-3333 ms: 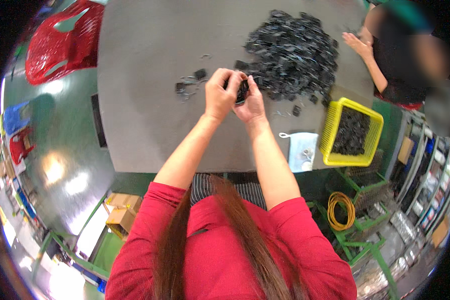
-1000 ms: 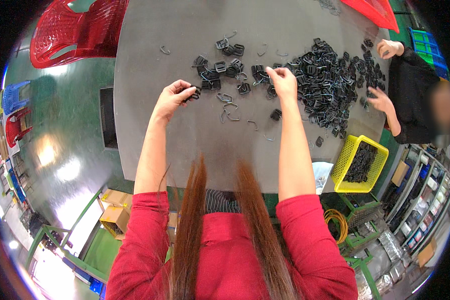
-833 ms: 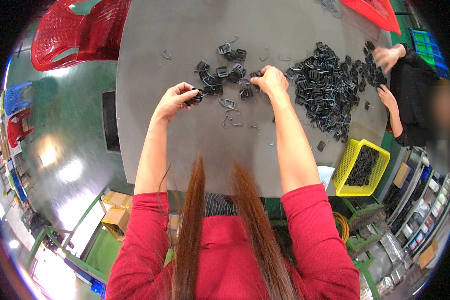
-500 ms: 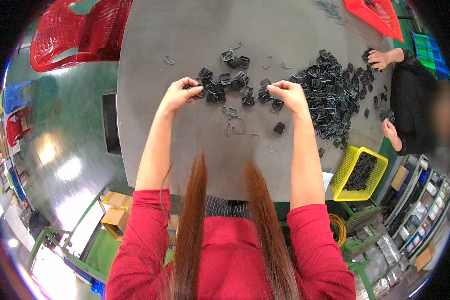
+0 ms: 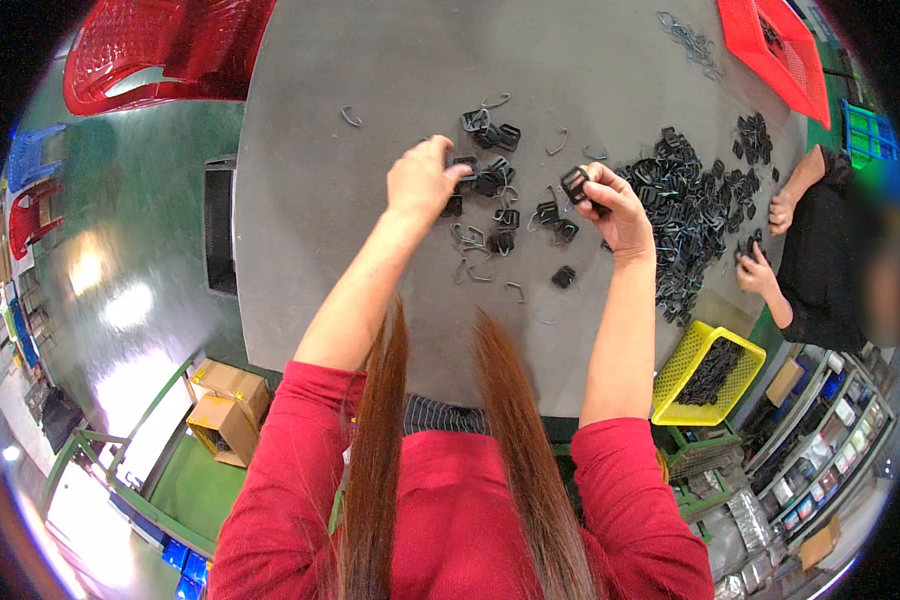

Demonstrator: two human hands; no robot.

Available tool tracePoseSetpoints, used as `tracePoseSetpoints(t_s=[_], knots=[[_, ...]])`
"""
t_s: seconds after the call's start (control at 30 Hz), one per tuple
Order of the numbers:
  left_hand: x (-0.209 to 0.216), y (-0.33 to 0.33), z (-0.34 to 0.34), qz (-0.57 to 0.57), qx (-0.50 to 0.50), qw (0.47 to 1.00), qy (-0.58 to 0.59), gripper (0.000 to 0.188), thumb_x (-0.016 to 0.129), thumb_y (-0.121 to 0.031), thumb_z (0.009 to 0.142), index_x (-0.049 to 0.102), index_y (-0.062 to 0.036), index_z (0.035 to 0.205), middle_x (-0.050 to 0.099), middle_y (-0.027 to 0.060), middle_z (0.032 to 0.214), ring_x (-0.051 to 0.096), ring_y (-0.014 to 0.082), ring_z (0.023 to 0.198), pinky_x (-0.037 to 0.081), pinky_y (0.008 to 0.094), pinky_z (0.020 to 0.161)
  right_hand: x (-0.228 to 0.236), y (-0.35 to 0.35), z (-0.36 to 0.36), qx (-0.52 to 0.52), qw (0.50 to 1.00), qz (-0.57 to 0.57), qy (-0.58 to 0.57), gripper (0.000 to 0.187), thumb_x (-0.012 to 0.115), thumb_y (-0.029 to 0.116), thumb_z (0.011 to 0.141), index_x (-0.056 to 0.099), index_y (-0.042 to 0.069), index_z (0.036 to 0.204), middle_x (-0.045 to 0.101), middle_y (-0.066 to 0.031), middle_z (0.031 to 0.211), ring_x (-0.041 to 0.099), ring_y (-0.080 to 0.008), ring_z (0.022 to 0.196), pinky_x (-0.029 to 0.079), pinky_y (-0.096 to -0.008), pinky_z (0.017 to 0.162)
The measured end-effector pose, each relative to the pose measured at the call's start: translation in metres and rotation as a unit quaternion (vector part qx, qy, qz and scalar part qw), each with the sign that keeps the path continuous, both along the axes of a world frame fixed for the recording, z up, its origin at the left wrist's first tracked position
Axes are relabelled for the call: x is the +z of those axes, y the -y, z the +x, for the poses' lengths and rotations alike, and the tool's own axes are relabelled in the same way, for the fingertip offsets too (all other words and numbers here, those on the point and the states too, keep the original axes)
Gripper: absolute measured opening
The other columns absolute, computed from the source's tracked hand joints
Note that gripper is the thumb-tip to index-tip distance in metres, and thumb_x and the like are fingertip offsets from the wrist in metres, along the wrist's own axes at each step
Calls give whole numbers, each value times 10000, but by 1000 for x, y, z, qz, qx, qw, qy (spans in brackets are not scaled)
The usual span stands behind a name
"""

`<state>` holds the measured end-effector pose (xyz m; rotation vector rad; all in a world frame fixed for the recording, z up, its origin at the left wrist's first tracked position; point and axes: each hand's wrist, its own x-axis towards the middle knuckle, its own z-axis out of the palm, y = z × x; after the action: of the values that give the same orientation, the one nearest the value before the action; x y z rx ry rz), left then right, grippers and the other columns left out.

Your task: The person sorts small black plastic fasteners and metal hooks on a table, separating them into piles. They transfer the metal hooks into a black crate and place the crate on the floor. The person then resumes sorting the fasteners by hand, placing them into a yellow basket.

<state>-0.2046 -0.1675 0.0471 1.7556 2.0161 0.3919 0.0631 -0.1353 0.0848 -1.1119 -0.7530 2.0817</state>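
Holding a black buckle in the right hand, just left of a large pile of black buckles, with thumb and fingers curled firmly around its edge. Reaching with the left hand to the left side of a small cluster of buckles, with thumb spread away from forefinger; unable to confirm any grip there, owing to partly hidden fingertips. Finding loose wire hooks and a single buckle nearer the body on the grey surface. Noting a yellow basket of black pieces at the near right corner, and a red basket at far right. Recording a co-worker's hand beside the pile, touching a black piece.
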Motion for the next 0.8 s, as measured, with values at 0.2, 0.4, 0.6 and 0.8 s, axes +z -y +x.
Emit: tracePoseSetpoints(t_s=[0.2,0.4,0.6,0.8], knots=[[15,29,39,-114,-176,972,106,278,708,-283,721,614,-50,841,636,127,842,624,281,823,490,388,685,-8,-22,-34,-18,995,4,-95,241,614,240,830,567,55,977,578,-57,824,554,-126,712,355,-207,485],[46,32,-29,-340,60,733,585,204,610,-241,847,605,-70,957,620,1,809,626,109,701,435,224,502,-34,-43,-98,159,753,225,598,423,721,398,671,642,41,885,648,-164,949,620,-279,897,459,-359,795],[23,15,-70,-220,77,967,102,217,626,-237,832,649,-45,931,644,-7,801,606,81,639,448,260,520,-25,-35,-73,132,822,198,518,337,748,340,642,665,33,751,659,-114,758,608,-200,744,461,-336,728],[40,18,-87,-212,131,743,621,251,601,-183,850,591,-49,1062,615,27,823,601,108,644,407,163,483,6,-15,-28,-72,997,-29,-12,175,689,158,735,520,119,755,547,26,736,521,-71,706,401,-214,528]])
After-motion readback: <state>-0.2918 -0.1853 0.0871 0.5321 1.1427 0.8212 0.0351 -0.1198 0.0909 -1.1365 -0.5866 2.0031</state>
